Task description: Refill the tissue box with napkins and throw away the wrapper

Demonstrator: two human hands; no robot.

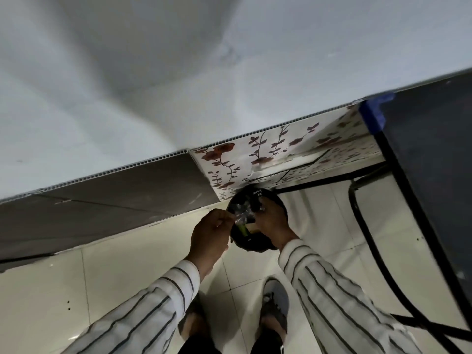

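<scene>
A round black bin (270, 198) stands on the floor against the wall, straight below me. Over its mouth I hold a crumpled clear plastic wrapper (242, 215). My left hand (212, 233) pinches the wrapper's left end with closed fingers. My right hand (273, 221) reaches over the bin's opening and grips the wrapper's right side. Inside the bin something green and yellowish shows under the wrapper. No tissue box or napkins appear in view.
A dark table (434, 154) with black metal legs (367, 226) and a blue corner piece (373, 111) stands at the right. A flowered panel (268, 154) and a dark skirting board line the white wall. My sandalled feet (274, 307) stand on pale floor tiles.
</scene>
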